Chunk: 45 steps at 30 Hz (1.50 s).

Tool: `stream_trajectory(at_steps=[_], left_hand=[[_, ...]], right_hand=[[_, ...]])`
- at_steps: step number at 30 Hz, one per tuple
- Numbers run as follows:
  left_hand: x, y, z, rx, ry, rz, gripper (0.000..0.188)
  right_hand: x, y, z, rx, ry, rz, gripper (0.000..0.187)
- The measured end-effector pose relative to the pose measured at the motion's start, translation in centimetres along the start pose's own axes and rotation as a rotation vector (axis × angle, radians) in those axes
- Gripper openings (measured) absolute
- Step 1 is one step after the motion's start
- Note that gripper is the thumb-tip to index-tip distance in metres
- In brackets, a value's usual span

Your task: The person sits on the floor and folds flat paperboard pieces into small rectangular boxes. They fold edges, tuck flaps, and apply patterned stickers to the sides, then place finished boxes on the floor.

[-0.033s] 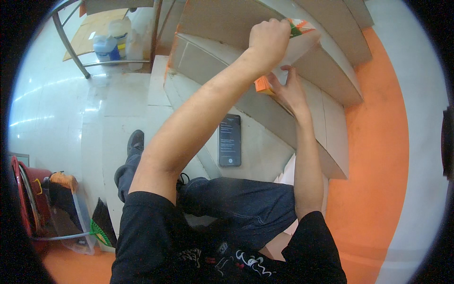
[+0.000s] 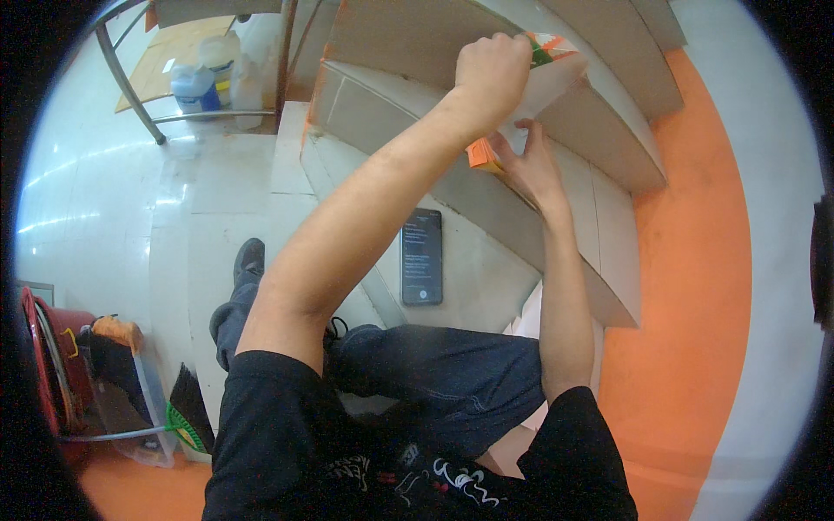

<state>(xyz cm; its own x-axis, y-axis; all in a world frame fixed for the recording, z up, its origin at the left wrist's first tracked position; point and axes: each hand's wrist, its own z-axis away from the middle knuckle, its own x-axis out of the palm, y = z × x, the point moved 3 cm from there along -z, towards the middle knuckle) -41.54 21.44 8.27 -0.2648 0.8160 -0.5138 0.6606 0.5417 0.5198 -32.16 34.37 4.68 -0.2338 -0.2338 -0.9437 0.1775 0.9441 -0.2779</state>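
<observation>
My left hand (image 2: 493, 76) is closed in a fist near the top of the view, above the tiled steps. It grips the upper end of a packet (image 2: 546, 91), which looks whitish and see-through in the middle, with orange and green print at its far end. Below it, my right hand (image 2: 534, 169) curves round the packet's near side, thumb and forefinger bent about its edge. An orange corner (image 2: 483, 156) sticks out left of the right thumb. My left fist and wrist hide part of the packet, so its contents cannot be made out.
A dark phone (image 2: 422, 258) lies on the step in front of my legs. Tiled steps (image 2: 591, 130) rise to the right beside an orange wall band (image 2: 695, 260). A metal-legged rack (image 2: 130, 78), a blue jug (image 2: 195, 89), a red bucket (image 2: 61, 356) and a broom (image 2: 187, 412) stand left.
My left fist has shifted very slightly to the left. The right hand keeps its place on the packet.
</observation>
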Motion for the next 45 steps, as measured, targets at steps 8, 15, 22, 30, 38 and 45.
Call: stream_trajectory(at_steps=[8, 15, 22, 30, 38, 45], left_hand=[[1.1, -0.8, 0.0, -0.027, 0.080, 0.008, 0.027], [-1.6, 0.3, 1.7, -0.031, -0.141, 0.009, 0.036], [-5.8, 0.7, -2.4, -0.104, -0.359, 0.097, 0.033], [-9.2, 0.2, -5.5, 0.208, -0.473, 0.184, 0.045], [-11.7, 4.4, -3.1, 0.190, -0.536, 0.100, 0.035], [-13.7, 7.6, 0.7, 0.209, -0.556, 0.202, 0.026]], right_hand=[[-0.2, -0.6, -0.3, 0.020, 0.024, 0.075, 0.088], [-1.6, -0.3, 0.5, -0.016, 0.136, -0.068, 0.079], [-8.7, 13.9, 18.1, 0.123, 0.316, -0.118, 0.057], [0.1, 24.0, 41.9, 0.914, 0.113, 0.304, 0.051], [2.1, 23.8, 43.1, 1.010, 0.411, -0.432, 0.020], [-0.5, 23.4, 42.7, 0.838, 0.439, -0.128, 0.020]])
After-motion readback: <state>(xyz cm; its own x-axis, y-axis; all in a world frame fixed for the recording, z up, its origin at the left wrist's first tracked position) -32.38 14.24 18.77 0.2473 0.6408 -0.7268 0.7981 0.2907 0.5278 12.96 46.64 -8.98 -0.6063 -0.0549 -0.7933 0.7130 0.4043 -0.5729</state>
